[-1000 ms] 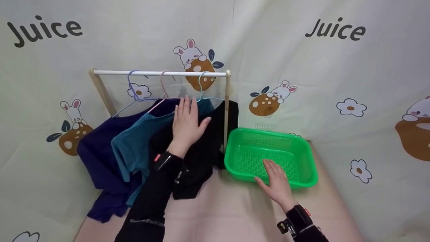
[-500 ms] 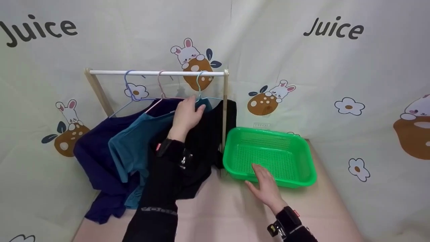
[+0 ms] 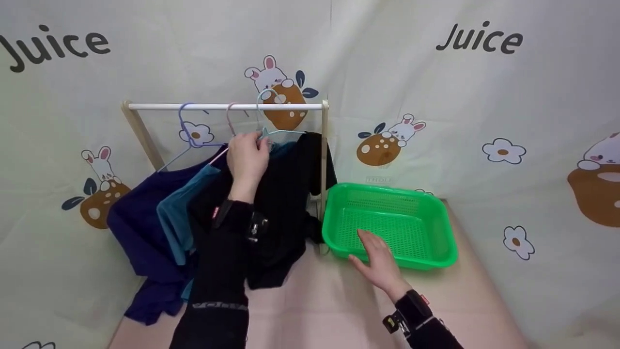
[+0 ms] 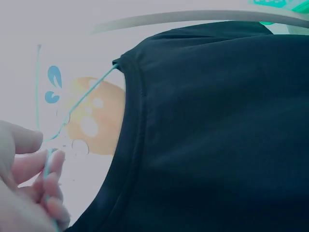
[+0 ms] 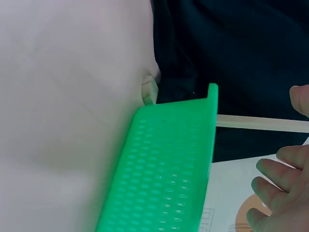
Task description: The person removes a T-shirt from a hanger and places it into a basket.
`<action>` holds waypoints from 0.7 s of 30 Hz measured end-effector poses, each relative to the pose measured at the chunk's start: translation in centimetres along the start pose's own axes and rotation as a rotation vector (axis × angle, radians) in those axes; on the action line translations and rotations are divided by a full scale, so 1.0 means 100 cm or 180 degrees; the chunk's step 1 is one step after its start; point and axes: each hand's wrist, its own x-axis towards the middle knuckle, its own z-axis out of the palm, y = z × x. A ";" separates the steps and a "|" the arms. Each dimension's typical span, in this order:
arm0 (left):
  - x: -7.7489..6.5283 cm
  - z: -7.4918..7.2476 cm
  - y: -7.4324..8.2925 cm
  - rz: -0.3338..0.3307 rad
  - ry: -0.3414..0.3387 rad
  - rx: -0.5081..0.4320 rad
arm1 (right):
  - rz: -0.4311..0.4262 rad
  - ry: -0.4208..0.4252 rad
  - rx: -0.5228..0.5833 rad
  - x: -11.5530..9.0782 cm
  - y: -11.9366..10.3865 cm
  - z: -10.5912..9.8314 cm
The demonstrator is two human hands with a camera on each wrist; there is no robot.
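My left hand (image 3: 247, 160) grips a light blue clothes hanger (image 3: 290, 131) just below its hook. In the left wrist view, the fingers of the left hand (image 4: 34, 179) curl round the thin hanger wire. On that hanger hangs a black shirt (image 3: 286, 208), its neckline (image 4: 133, 121) plain in the left wrist view. The hook stands above the white rail (image 3: 169, 106); whether it still touches the rail I cannot tell. My right hand (image 3: 380, 266) holds nothing, its fingers extended over the front rim of a green basket (image 3: 378, 223).
Left of the black shirt, a teal shirt (image 3: 177, 208) hangs on a pink hanger (image 3: 229, 118) and a navy garment (image 3: 140, 232) on a purple hanger (image 3: 183, 121). The rack's wooden post (image 3: 324, 160) rises beside the basket. Behind is a printed cloth backdrop (image 3: 411, 72).
My left hand went from straight fingers before the clothes to gripping the light blue hanger. The hanger and black shirt have risen and shifted left. My right hand moved slightly left.
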 end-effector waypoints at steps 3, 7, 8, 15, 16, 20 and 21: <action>0.000 -0.009 -0.006 -0.0243 0.0245 0.0000 | 0.0005 -0.0015 -0.0012 0.003 -0.002 -0.003; -0.005 -0.017 -0.017 -0.0332 0.0402 -0.0120 | -0.0009 -0.0001 -0.0023 0.008 -0.002 -0.007; -0.007 -0.018 -0.020 -0.0319 0.0411 -0.0128 | -0.0014 0.0011 -0.0017 0.009 -0.002 -0.008; -0.030 -0.020 -0.044 -0.0184 0.0446 -0.0137 | -0.0100 0.0117 0.0046 0.015 -0.002 -0.016; -0.034 -0.020 -0.048 -0.0141 0.0452 -0.0150 | -0.0107 0.0118 0.0066 0.016 -0.003 -0.017; -0.050 -0.016 -0.060 0.0025 0.0518 -0.0266 | -0.0119 0.0096 0.0111 0.017 -0.005 -0.020; -0.055 -0.014 -0.064 0.0054 0.0543 -0.0294 | -0.0117 0.0084 0.0110 0.016 -0.006 -0.020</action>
